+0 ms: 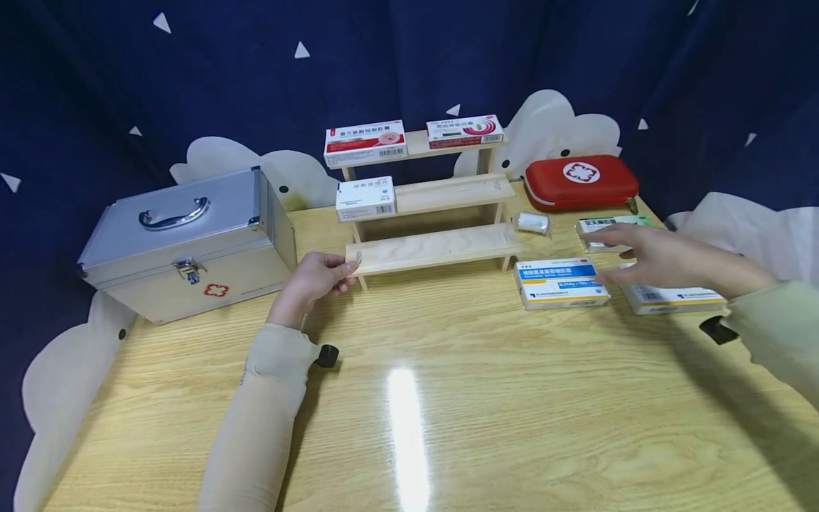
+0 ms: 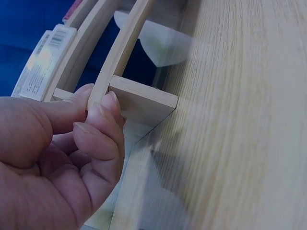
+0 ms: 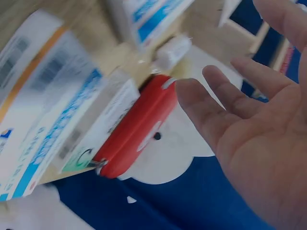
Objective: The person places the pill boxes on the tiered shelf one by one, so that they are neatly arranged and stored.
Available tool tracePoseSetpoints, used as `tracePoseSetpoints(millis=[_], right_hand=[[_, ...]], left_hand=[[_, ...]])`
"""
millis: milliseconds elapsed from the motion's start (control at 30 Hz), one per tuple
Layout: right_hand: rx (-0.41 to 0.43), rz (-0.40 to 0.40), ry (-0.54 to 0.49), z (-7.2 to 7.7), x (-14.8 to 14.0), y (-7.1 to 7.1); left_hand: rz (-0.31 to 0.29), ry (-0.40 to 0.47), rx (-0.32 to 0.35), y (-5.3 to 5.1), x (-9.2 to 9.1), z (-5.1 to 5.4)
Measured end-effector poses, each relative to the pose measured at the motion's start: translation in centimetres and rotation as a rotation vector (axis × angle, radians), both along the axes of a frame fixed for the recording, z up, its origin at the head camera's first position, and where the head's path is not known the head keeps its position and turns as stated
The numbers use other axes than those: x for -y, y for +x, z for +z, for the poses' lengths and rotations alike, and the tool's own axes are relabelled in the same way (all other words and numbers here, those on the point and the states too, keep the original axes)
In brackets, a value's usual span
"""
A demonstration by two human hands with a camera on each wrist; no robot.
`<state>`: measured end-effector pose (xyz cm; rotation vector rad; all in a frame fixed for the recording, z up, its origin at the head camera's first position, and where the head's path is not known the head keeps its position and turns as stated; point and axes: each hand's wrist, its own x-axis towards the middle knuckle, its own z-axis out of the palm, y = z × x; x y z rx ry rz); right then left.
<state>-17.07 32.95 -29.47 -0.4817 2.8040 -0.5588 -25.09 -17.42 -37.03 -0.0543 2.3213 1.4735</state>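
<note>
My left hand (image 1: 315, 282) pinches the left end of the bottom step of a wooden three-tier shelf (image 1: 441, 245); the left wrist view shows thumb and fingers on the board's edge. My right hand (image 1: 668, 257) hovers over the medicine boxes at the right, fingers spread and holding nothing. Below and around it lie a blue-and-white box (image 1: 559, 283), a similar box (image 1: 678, 299) partly hidden by the hand, and a green-and-white box (image 1: 604, 245) behind. On the shelf stand a white box (image 1: 366, 198) on the middle tier and two red-and-white boxes, left (image 1: 365, 142) and right (image 1: 464, 132), on top.
A silver first-aid case (image 1: 192, 249) with a handle stands at the left. A red zip case (image 1: 582, 183) lies at the back right, near a small wrapped white roll (image 1: 533, 222). A dark blue curtain (image 1: 397, 64) hangs behind the wooden table (image 1: 512, 412).
</note>
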Motion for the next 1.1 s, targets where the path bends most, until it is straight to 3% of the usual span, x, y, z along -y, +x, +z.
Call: tracePoseSetpoints(millis=[267,533,767,1100], right_hand=[[-0.065,0.040,0.163,-1.9,-1.2,-1.3],[0.013,0.014,0.240,-3.0,-0.2,-2.0],[0.000,0.094,0.290,-3.6,0.6,-2.4],[0.033,0.081,0.414,-4.3,0.9,-2.8]], left_hand=[[-0.002,0.005,0.006,0.0,0.1,0.0],[-0.008,0.029,0.001,-0.1,0.2,-0.2],[-0.003,0.030,0.000,-0.1,0.1,-0.1],[0.007,0.039,0.000,0.0,0.1,-0.1]])
